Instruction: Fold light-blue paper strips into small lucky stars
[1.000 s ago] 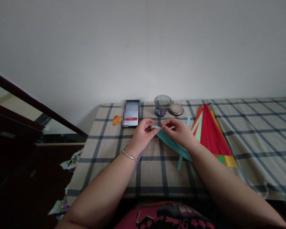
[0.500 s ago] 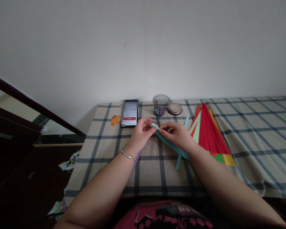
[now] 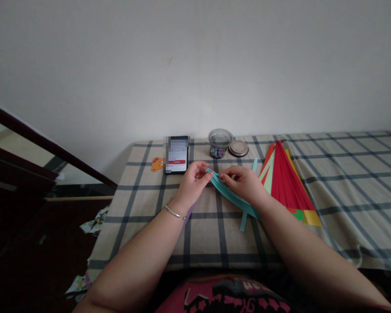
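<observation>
My left hand [image 3: 195, 178] is closed, pinching the end of a bundle of turquoise paper strips [image 3: 230, 194] between thumb and fingers. Just beside it, my right hand [image 3: 243, 181] pinches the same strips near their upper end. The bundle curves down to the right, and its far end passes under my right forearm. A single turquoise strip [image 3: 243, 221] lies on the cloth beneath, partly covered by my right hand. Part of a purple strip [image 3: 189, 211] shows beside my left wrist.
A phone [image 3: 177, 155] with a bear-shaped piece [image 3: 157, 164] stands back left. Behind my hands are a clear tub [image 3: 220, 141] of small beads and its round lid [image 3: 238, 148]. Fanned red paper strips [image 3: 286, 182], with other colours, lie right on the checked tablecloth [image 3: 143, 198].
The turquoise strips near my fingertips have spread, so several layered edges now show. My right hand has shifted very slightly to the right; my left hand stays almost in place.
</observation>
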{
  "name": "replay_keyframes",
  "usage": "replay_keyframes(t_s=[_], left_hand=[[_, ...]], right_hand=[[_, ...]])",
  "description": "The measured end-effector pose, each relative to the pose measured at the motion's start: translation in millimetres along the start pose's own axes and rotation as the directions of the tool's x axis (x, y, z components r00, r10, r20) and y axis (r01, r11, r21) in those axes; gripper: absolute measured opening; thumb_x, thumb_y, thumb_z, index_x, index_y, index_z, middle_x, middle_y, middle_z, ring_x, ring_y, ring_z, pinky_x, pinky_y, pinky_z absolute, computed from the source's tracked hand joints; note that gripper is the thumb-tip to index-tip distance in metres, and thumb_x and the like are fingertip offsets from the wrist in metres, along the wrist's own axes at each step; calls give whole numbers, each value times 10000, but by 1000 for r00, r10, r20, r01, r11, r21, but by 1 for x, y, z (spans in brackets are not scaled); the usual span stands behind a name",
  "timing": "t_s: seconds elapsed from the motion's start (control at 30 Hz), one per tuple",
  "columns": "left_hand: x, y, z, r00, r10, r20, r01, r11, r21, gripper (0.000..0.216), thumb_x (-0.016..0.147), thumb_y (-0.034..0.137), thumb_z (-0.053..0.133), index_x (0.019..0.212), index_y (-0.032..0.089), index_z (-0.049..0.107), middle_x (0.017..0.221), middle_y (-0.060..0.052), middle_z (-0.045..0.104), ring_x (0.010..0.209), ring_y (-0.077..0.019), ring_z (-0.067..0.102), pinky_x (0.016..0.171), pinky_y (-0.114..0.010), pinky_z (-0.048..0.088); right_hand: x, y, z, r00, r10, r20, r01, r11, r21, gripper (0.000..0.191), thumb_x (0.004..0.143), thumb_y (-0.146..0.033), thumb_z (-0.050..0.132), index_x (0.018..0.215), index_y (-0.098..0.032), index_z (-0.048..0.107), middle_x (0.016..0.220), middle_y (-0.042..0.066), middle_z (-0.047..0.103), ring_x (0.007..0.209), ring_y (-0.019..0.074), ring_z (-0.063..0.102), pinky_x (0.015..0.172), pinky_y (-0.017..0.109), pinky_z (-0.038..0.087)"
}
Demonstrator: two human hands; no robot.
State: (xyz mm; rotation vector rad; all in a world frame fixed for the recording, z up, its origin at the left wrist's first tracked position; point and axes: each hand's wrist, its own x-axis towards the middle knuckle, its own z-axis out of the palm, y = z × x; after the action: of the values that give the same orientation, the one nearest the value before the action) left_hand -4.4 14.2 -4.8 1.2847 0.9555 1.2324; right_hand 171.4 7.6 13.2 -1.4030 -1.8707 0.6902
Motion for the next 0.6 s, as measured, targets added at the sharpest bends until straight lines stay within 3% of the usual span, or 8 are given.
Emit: replay_keyframes(t_s=[0.23, 0.4, 0.6], left_hand=[[1, -2, 1, 999, -30, -37, 28, 997, -73, 283, 739, 289, 711, 944, 176, 553, 828, 7, 600, 736, -103, 582, 701, -229, 458], [2, -5, 1, 999, -44, -3, 44, 997, -65, 261, 746, 350, 705, 877, 167, 570, 820, -4, 615, 747, -118, 588, 712, -243, 458], [1, -1, 1, 1000, -5, 10, 4, 1000, 7, 225, 763, 342, 689, 866, 168, 590, 783, 4, 603, 715, -113, 568, 686, -233, 453]], right_hand=[[-1, 1, -1, 995, -81, -51, 79, 996, -40, 177, 825, -315, 588, 761, -216, 719, 714, 40, 707, 642, 172, 596, 590, 291, 423], [0, 2, -1, 990, -90, -107, 87, 996, -31, 163, 810, -310, 615, 700, -213, 685, 698, 36, 681, 657, 170, 580, 605, 296, 415], [2, 4, 1, 990, -47, -130, 60, 994, 96, 212, 751, -351, 688, 624, -199, 614, 658, 27, 616, 617, 153, 544, 572, 282, 401]])
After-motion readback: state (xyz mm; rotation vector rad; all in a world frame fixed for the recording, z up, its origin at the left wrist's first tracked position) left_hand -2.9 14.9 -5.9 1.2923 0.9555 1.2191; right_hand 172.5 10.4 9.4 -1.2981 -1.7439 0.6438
